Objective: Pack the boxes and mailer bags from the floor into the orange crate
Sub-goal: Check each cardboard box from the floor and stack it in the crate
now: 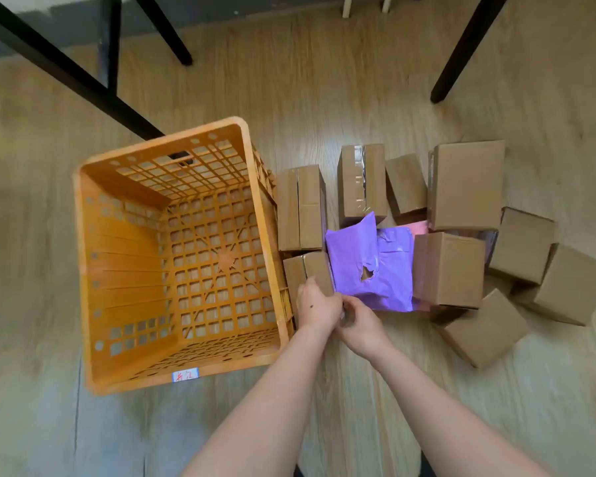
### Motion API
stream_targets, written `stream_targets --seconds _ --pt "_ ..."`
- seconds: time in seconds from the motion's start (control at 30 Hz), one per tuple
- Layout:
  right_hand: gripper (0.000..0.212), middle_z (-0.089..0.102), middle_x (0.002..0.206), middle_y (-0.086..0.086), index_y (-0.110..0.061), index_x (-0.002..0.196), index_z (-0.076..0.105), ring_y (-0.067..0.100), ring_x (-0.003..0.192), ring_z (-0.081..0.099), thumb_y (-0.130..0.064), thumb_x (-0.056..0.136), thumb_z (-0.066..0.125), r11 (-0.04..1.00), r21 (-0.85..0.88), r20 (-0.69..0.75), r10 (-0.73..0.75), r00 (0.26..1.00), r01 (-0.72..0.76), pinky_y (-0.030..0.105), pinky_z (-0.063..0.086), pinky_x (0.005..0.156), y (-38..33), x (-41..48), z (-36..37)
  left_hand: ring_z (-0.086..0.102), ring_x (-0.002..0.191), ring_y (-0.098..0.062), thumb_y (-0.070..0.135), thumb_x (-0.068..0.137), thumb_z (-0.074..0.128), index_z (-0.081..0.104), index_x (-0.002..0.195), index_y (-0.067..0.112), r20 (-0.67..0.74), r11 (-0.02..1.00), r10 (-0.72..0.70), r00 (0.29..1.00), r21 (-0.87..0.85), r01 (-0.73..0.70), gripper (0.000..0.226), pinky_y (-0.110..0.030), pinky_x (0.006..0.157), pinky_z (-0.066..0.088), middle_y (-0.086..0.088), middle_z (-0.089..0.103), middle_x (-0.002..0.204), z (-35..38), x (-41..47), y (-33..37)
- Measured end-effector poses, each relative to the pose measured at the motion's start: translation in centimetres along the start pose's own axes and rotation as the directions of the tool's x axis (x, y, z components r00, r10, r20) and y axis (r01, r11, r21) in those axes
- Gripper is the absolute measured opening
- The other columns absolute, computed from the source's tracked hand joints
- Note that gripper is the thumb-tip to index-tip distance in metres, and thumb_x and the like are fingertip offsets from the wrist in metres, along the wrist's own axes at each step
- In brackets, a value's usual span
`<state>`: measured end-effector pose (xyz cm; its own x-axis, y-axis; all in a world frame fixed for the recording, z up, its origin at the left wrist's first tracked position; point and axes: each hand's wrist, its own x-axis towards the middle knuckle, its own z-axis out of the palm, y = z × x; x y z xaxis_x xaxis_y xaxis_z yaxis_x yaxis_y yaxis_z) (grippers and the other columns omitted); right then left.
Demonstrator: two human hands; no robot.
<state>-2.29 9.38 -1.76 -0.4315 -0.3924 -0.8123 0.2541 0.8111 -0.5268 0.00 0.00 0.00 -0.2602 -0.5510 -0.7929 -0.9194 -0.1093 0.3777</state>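
The orange crate (86, 256) stands on the floor at the left with nothing inside it. Several brown cardboard boxes lie to its right, among them a tall box (300, 208) against the crate wall and a small box (305, 270) nearer to me. A purple mailer bag (365, 259) with a torn hole lies among the boxes, and a pink bag (418, 227) peeks out behind it. My left hand (319, 304) and my right hand (362, 325) meet with curled fingers at the purple bag's near left corner, beside the small box. What they hold is hidden.
Black table legs (83, 80) cross the floor behind the crate, and another black leg (461, 53) stands at the back right. White furniture legs (348, 5) are at the top edge. More boxes (482, 328) spread along the right on the wooden floor.
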Motion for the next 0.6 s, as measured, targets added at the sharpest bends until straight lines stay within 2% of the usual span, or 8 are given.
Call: stream_targets --seconds 0.07,0.13,0.2,0.27,0.33,0.43,0.5,0.6 --pt "0.066 0.058 0.129 0.002 -0.015 0.137 0.046 0.019 0.115 0.056 -0.017 0.076 0.074 0.998 0.052 0.002 0.033 0.999 -0.033 0.025 0.043 0.091 1.1 1.3 0.7 0.033 0.14 -0.03 0.018 0.088 0.059 0.024 0.149 0.012 0.041 0.999 -0.045 0.998 -0.004 0.045 0.071 -0.038 0.109 0.038 -0.012 0.026 0.155 0.9 1.5 -0.9" --pt "0.064 0.056 0.13 0.004 -0.012 0.137 0.044 0.018 0.114 0.055 -0.013 0.079 0.071 0.996 0.061 0.027 0.059 0.998 -0.06 0.022 0.042 0.088 2.1 2.3 1.3 0.013 0.147 -0.033 0.025 0.09 0.058 0.008 0.152 0.011 0.102 0.991 -0.123 0.987 0.068 0.116 0.081 -0.042 0.116 0.026 -0.015 0.005 0.16 1.7 2.8 -1.7" --pt "0.053 0.058 0.127 0.008 -0.008 0.133 0.046 0.018 0.107 0.057 -0.006 0.084 0.066 0.994 0.087 0.051 0.066 0.996 -0.071 0.02 0.042 0.084 2.9 3.0 2.2 -0.002 0.147 -0.036 0.03 0.092 0.057 -0.007 0.152 0.01 0.136 0.975 -0.185 0.973 0.148 0.165 0.089 -0.043 0.118 0.014 -0.017 -0.008 0.159 2.6 3.5 -2.3" --pt "0.046 0.061 0.123 0.011 -0.009 0.128 0.05 0.024 0.106 0.059 -0.003 0.085 0.064 0.996 0.065 0.037 0.052 0.998 -0.055 0.025 0.046 0.085 3.6 3.5 3.0 -0.001 0.147 -0.037 0.033 0.088 0.061 -0.009 0.151 0.009 0.095 0.966 -0.217 0.972 0.162 0.2 0.097 -0.044 0.117 0.015 -0.02 -0.006 0.158 3.2 4.1 -3.0" --pt "0.046 0.06 0.121 0.01 -0.012 0.127 0.05 0.025 0.108 0.059 -0.003 0.084 0.064 0.998 0.056 0.017 0.042 0.999 -0.043 0.03 0.047 0.086 4.3 3.9 3.8 0.01 0.145 -0.036 0.035 0.082 0.068 -0.002 0.15 0.007 0.008 0.966 -0.228 0.974 0.129 0.226 0.102 -0.045 0.115 0.021 -0.021 0.006 0.156 3.8 5.1 -4.0" --pt "0.044 0.06 0.116 0.005 -0.016 0.125 0.05 0.019 0.098 0.056 -0.005 0.085 0.062 0.997 0.059 0.0 0.043 0.999 -0.043 0.027 0.044 0.079 5.1 4.1 4.6 0.018 0.14 -0.035 0.037 0.075 0.073 0.007 0.147 0.003 -0.069 0.959 -0.243 0.968 0.135 0.25 0.104 -0.043 0.112 0.025 -0.02 0.017 0.151 4.7 5.6 -4.6" --pt "0.043 0.06 0.115 0.004 -0.018 0.124 0.051 0.021 0.101 0.058 -0.007 0.085 0.063 0.995 0.081 -0.009 0.065 0.998 -0.064 0.027 0.045 0.08 5.4 4.2 4.9 0.022 0.138 -0.033 0.041 0.07 0.076 0.013 0.144 0.002 -0.114 0.955 -0.242 0.964 0.15 0.257 0.105 -0.042 0.111 0.027 -0.017 0.022 0.148 5.2 5.8 -4.7" --pt "0.064 0.059 0.122 0.005 -0.013 0.133 0.044 0.022 0.113 0.058 -0.016 0.075 0.069 0.985 0.142 -0.007 0.096 0.995 -0.094 0.033 0.049 0.092 5.3 4.2 5.2 0.023 0.137 -0.033 0.046 0.065 0.079 0.012 0.145 0.0 -0.119 0.951 -0.233 0.965 0.178 0.252 0.114 -0.041 0.11 0.028 -0.017 0.023 0.147 5.2 5.9 -4.5"
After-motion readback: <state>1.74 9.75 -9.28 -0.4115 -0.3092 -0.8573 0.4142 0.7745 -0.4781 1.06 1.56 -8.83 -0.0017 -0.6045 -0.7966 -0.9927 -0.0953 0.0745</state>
